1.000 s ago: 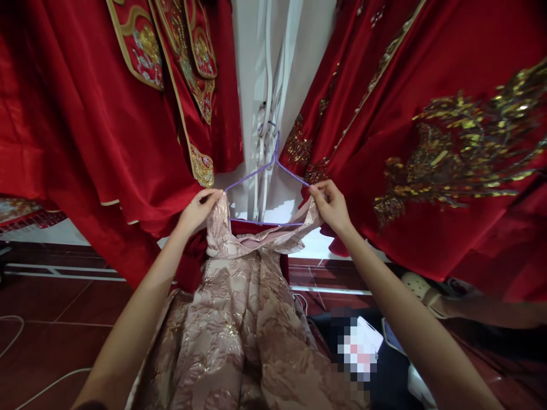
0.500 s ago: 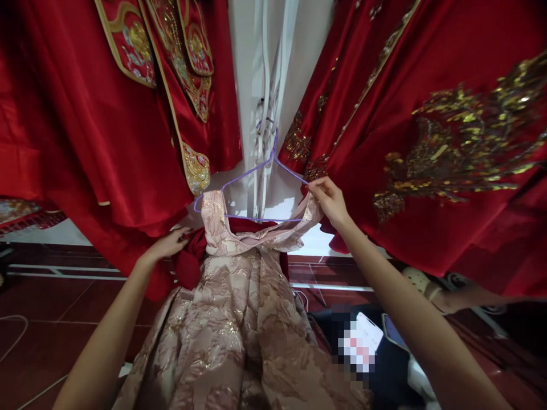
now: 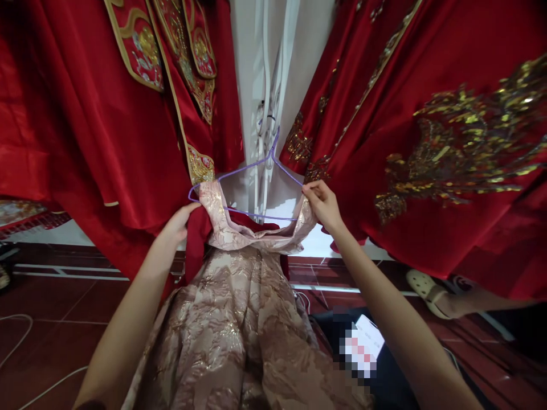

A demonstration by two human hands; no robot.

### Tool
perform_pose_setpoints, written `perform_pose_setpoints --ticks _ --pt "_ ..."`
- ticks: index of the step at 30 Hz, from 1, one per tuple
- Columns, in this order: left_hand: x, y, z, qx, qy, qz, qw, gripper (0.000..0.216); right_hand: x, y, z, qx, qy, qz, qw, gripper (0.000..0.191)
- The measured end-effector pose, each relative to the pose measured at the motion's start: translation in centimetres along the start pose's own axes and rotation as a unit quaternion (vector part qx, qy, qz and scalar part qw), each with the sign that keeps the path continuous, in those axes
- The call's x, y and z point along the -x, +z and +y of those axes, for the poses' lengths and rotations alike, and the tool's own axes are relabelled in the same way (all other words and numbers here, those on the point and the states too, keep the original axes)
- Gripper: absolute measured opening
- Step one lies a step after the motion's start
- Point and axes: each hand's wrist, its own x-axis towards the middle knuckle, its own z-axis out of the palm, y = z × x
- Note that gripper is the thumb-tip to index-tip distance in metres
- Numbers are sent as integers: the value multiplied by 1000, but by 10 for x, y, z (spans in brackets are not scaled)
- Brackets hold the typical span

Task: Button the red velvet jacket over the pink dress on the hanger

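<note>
the brocade dress (image 3: 228, 307) is on a purple hanger (image 3: 260, 215), between red garments (image 3: 128, 131) (open room shows between their edges). the right hand (image 3: 323, 206) has its grip pinching the strap (image 3: 305, 212) edge; the left hand (image 3: 180, 222) pinches dark red cloth (image 3: 197, 233).

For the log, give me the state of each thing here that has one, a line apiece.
Pale pink-gold brocade dress: straps over hanger, skirt in folds
Thin purple hanger: inside the straps, left end exposed
Left bare hand: pinching dark red cloth
Right bare hand: pinching the right strap
Red satin garment with gold sequins: hanging
White-screened phone: lit, partly pixelated
Cream holed clog: worn on a foot
</note>
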Motion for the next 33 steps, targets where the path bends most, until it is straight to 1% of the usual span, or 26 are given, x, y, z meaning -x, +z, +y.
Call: perform_pose_setpoints --ticks 2,5,7,9,11,12,13,14,15,16,17,18,19,21,23,25,26,28,29,30,31,32,33 --pt "-7 -10 12 -15 -38 -16 999 12 0 2 -1 15 0 3 1000 34" --pt "-16 -20 25 -32 -58 -18 998 12 -2 -2 0 18 -17 0 1000 34" --pt "-20 -20 32 -48 -53 -25 997 13 -5 -9 0 27 -32 -2 999 34" --pt "-20 -14 38 -75 -40 -42 996 16 -7 -18 -2 56 -47 3 997 35" --pt "-16 -2 43 -109 -15 -50 993 18 -8 -24 -7 92 -63 13 994 34" --pt "-11 6 43 -128 11 -39 991 19 -7 -26 -10 110 -70 17 991 34" --pt "-6 17 43 -147 55 -16 987 20 -5 -27 -13 129 -76 21 989 34" --pt "1 30 41 -169 112 17 979 20 -3 -27 -17 148 -79 25 985 34" --pt "9 45 36 -192 188 56 962 20 -1 -27 -20 168 -82 31 982 33" --pt "18 62 30 -212 286 100 929 19 3 -25 -24 187 -84 38 978 33" --pt "27 79 22 -249 367 121 888 19 6 -23 -27 204 -86 46 974 33" --pt "35 97 13 -294 421 122 849 20 11 -22 -30 220 -87 55 970 32" --pt "42 113 5 -333 449 125 820 21 15 -20 -32 234 -88 64 966 33" --pt "51 138 -9 -417 460 85 779 21 22 -19 -37 253 -89 72 961 34" --pt "52 148 -12 -463 454 63 758 19 24 -24 -41 249 -88 63 963 36" --pt "46 144 -2 -477 436 57 761 18 14 -33 -45 235 -79 33 968 40" --pt "42 138 6 -474 425 57 769 18 5 -39 -46 233 -67 12 970 43" --pt "33 125 28 -450 401 54 796 18 -22 -49 -46 243 -26 -62 968 50" --pt "30 118 38 -431 397 49 809 19 -37 -51 -45 250 9 -122 960 53" --pt "26 112 48 -413 393 39 820 19 -51 -51 -43 254 49 -221 940 53" --pt "24 107 57 -397 392 24 829 19 -64 -46 -41 251 84 -326 908 51" --pt "22 103 63 -386 390 5 836 20 -74 -39 -38 235 88 -389 886 47" --pt "20 99 67 -381 385 -19 841 21 -80 -27 -36 217 65 -383 895 44"
